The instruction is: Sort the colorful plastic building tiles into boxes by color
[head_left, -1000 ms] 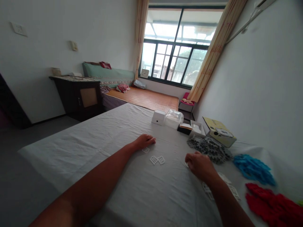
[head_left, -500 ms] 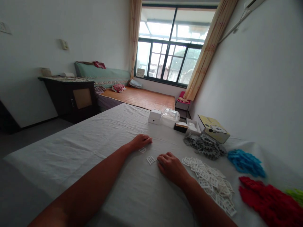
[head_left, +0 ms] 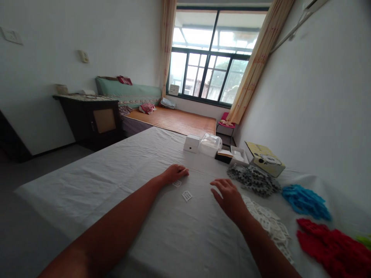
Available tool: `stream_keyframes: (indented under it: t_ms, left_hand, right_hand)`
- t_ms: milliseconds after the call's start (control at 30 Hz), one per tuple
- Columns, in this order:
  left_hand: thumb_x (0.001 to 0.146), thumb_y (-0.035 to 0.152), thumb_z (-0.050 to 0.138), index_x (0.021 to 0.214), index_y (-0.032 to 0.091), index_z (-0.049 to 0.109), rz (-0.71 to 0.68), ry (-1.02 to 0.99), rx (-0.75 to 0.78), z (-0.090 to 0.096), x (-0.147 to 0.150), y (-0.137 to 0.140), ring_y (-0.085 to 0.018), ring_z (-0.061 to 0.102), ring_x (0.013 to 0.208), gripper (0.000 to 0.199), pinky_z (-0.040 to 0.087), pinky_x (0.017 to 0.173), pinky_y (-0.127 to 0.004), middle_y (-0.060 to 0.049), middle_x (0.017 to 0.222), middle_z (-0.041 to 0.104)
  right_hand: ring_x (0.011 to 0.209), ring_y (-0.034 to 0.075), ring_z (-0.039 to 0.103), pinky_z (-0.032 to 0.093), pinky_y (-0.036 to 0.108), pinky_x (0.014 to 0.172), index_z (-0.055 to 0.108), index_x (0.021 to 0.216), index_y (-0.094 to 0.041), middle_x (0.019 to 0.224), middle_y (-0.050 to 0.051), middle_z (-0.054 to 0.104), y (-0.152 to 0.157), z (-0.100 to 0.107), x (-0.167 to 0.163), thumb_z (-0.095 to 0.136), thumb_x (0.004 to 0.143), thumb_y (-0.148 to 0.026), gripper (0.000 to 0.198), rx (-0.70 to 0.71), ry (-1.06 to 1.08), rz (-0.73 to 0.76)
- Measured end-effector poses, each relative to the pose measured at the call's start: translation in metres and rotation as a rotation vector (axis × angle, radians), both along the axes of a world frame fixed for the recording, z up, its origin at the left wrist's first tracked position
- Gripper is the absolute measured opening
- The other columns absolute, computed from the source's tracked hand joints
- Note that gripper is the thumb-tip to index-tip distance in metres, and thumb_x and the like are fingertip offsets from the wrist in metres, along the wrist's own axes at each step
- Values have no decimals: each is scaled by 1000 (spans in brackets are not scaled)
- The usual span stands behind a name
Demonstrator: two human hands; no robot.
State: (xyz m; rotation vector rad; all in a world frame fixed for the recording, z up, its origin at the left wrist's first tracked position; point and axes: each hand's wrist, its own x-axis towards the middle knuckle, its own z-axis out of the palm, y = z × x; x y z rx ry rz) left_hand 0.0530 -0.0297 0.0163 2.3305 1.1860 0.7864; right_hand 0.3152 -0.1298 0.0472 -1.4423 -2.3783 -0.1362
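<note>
The left hand [head_left: 176, 173] is resting on the cloth [head_left: 95, 181], fingers curled together; whether they are clamping anything cannot be told. One white tile [head_left: 177, 183] is lying just beside the left wrist. A second tile [head_left: 187, 196] is lying flat on the cloth between the hands, well clear of the right fingers. The right hand [head_left: 227, 193] is extending over the cloth, its thumb and fingers standing apart. The right forearm is partly covering the white pile [head_left: 273, 221]. The grey pile [head_left: 253, 179] is lying beyond it, near the yellow box [head_left: 265, 158]
</note>
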Motion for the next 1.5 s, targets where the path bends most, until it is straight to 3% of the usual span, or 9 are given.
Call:
stream_keyframes:
  t_ms: [167,300,433,633,767,1000,1233,1400,1500]
  left_hand:
    - [91,42,38,81,16,72,-2,-8,6,-1,0,0,-14,60,72,44,40,68,-20,-2,77,70]
    - [91,41,39,81,17,72,3,-16,10,-2,0,0,-14,60,74,42,40,70,-20,-2,77,70]
    - [90,42,39,80,17,72,3,-16,7,-1,0,0,-14,59,74,43,40,69,-20,-2,76,70]
    - [90,43,38,81,16,72,-3,-21,-7,-2,-1,-1,-13,58,69,44,39,66,-20,-1,75,69]
    - [90,45,39,81,17,72,1,-34,-23,-3,-2,0,-13,58,70,45,40,67,-20,-1,74,69]
    - [92,52,32,92,15,71,-45,-126,-118,-2,9,-7,-16,62,87,54,43,81,-23,-5,94,72]
    - [87,63,38,111,13,64,-296,-636,-702,-1,33,-23,-21,60,104,61,44,91,-34,-14,112,67]
    - [81,67,44,102,9,66,-56,-673,-582,0,28,-15,-22,63,92,65,48,79,-33,-15,98,70]
    - [80,67,43,99,10,67,-15,-640,-540,1,25,-12,-22,64,90,65,48,76,-32,-13,92,71]
  right_hand:
    - [128,22,39,37,39,101,44,134,-27,140,5,46,-18,-20,-55,44,92,-28,42,-107,-31,357]
    - [113,20,50,42,33,95,56,118,-27,123,3,59,-21,-18,-62,48,91,-27,29,-127,-49,382]
    - [95,17,56,43,29,86,62,98,-24,99,3,66,-19,-11,-55,46,90,-19,19,-74,-93,310]
    - [78,17,58,39,30,73,59,83,-21,80,3,65,-8,0,-15,47,81,-13,15,-43,-138,-76]
    - [94,22,56,39,33,76,62,84,-21,92,6,66,1,0,9,50,81,-20,12,-21,-147,-140]
    - [114,21,49,41,36,95,53,123,-25,126,5,57,-8,-16,-32,43,92,-28,33,-97,24,240]
    - [118,21,48,40,38,98,52,126,-24,129,5,56,-13,-16,-50,41,93,-28,35,-106,25,315]
    - [134,23,31,31,41,106,32,141,-27,147,4,36,-16,-17,-66,39,93,-39,50,-171,-54,397]
    - [130,21,36,31,38,105,39,136,-29,141,3,44,-15,-17,-73,41,93,-42,46,-168,-54,439]
